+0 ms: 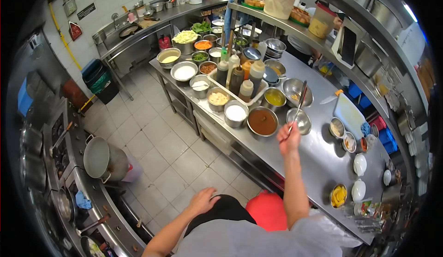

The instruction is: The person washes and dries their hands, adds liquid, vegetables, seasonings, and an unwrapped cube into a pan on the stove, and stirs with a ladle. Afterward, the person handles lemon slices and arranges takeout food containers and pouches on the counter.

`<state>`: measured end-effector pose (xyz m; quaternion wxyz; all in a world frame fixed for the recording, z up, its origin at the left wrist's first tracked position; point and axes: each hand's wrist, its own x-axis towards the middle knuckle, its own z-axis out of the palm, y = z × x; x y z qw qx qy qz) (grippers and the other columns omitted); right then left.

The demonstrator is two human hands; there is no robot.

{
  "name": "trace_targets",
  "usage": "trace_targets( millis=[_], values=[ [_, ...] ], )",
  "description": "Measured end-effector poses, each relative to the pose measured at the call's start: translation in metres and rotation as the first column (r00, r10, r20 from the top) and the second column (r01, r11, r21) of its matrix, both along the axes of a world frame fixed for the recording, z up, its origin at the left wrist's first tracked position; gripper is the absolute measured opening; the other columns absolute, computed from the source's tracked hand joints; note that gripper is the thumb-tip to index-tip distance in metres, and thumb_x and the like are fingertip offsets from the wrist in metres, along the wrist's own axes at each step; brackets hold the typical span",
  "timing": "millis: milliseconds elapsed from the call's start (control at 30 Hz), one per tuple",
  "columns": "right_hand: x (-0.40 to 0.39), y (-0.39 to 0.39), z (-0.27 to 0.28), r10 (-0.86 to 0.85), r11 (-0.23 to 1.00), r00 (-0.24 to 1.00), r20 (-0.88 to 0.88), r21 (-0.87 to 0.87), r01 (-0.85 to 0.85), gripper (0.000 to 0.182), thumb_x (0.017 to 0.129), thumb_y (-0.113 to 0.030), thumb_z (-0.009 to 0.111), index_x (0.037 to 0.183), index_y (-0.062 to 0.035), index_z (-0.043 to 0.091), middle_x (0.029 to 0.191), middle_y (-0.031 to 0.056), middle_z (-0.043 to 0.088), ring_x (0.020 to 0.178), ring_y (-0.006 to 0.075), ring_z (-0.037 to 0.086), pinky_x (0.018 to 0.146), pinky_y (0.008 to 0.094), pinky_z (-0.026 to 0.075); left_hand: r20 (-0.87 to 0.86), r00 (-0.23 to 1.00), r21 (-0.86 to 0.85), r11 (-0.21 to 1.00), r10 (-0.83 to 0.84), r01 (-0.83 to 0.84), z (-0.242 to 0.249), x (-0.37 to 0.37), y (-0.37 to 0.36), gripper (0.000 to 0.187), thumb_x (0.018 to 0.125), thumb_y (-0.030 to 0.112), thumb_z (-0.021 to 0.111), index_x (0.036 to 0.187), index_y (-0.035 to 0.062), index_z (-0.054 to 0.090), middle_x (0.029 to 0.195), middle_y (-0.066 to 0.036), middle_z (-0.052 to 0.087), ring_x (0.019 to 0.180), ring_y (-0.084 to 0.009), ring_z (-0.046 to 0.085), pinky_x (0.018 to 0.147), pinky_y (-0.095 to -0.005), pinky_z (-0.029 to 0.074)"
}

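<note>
My right hand [289,139] is closed around the near end of a long thin metal utensil [297,107], whose far part looks dark; its exact kind is not clear. The utensil points up and away, over a small steel bowl [302,122] on the counter. Just left of that hand stands a steel pot of brown sauce [262,121]. Behind are a larger steel bowl [297,91] and a container of yellow liquid [275,98]. My left hand [203,200] hangs low beside my dark clothing, fingers stretched and apart, holding nothing.
The steel counter [318,164] carries a tray of squeeze bottles [233,91], several ingredient containers, a knife [330,99] and a cutting board [349,115]. A large pot [99,158] stands by the stove at left. A shelf [295,24] hangs overhead. Another person [302,44] is behind the counter.
</note>
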<state>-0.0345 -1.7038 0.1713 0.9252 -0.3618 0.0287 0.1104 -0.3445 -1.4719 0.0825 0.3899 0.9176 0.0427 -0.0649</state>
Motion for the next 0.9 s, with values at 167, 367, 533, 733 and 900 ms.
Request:
trace_targets(
  millis=[167,367,533,733,900],
  values=[
    [0.174,0.028,0.033,0.043,0.977,0.999,0.010,-0.209,-0.039,0.034,0.099,-0.041,0.038,0.076,-0.0172,0.042,0.053,-0.0063,0.026,0.042,0.0061,0.021,0.036,0.0236,0.016,-0.344,0.915,0.148,0.974,0.212,-0.170,-0.070,-0.075,0.066,0.040,0.084,0.034,0.064,0.107,0.0009,0.061,0.105,-0.021,0.063,0.099,-0.0372,0.059,0.085,-0.0436,0.048],
    [0.352,0.098,0.040,0.065,0.931,0.997,0.028,-0.361,-0.050,0.032,0.099,-0.033,0.036,0.072,-0.0177,0.039,0.051,-0.0060,0.026,0.038,0.0062,0.021,0.034,0.0239,0.015,-0.603,0.674,0.272,0.905,0.426,-0.328,-0.110,-0.111,0.074,0.042,0.080,0.037,0.067,0.103,0.0018,0.063,0.093,-0.019,0.066,0.094,-0.0366,0.061,0.083,-0.0424,0.049],
    [0.484,0.165,0.057,0.041,0.936,0.995,0.094,-0.352,-0.006,0.026,0.098,-0.030,0.036,0.075,-0.0173,0.039,0.050,-0.0049,0.026,0.039,0.0066,0.023,0.035,0.0238,0.016,-0.557,0.571,0.215,0.768,0.604,-0.603,-0.085,-0.060,0.051,0.039,0.079,0.035,0.070,0.098,0.0012,0.064,0.082,-0.015,0.068,0.078,-0.0270,0.066,0.073,-0.0358,0.052],
    [0.538,0.222,0.038,0.156,0.886,0.972,0.177,-0.460,-0.059,0.034,0.096,-0.038,0.040,0.069,-0.0176,0.038,0.050,-0.0043,0.029,0.040,0.0085,0.032,0.036,0.0248,0.023,-0.498,0.545,0.125,0.678,0.674,-0.725,-0.081,-0.015,0.033,0.035,0.080,0.034,0.069,0.094,0.0022,0.064,0.080,-0.015,0.068,0.077,-0.0240,0.067,0.072,-0.0342,0.052],
    [0.547,0.214,-0.002,0.270,0.828,0.956,0.112,-0.533,-0.172,0.038,0.098,-0.045,0.037,0.072,-0.0175,0.038,0.051,-0.0041,0.030,0.041,0.0083,0.032,0.035,0.0245,0.024,-0.511,0.565,0.051,0.679,0.648,-0.733,-0.115,-0.024,0.034,0.035,0.081,0.034,0.068,0.093,0.0015,0.064,0.078,-0.013,0.067,0.073,-0.0241,0.065,0.069,-0.0335,0.051]
  ],
)
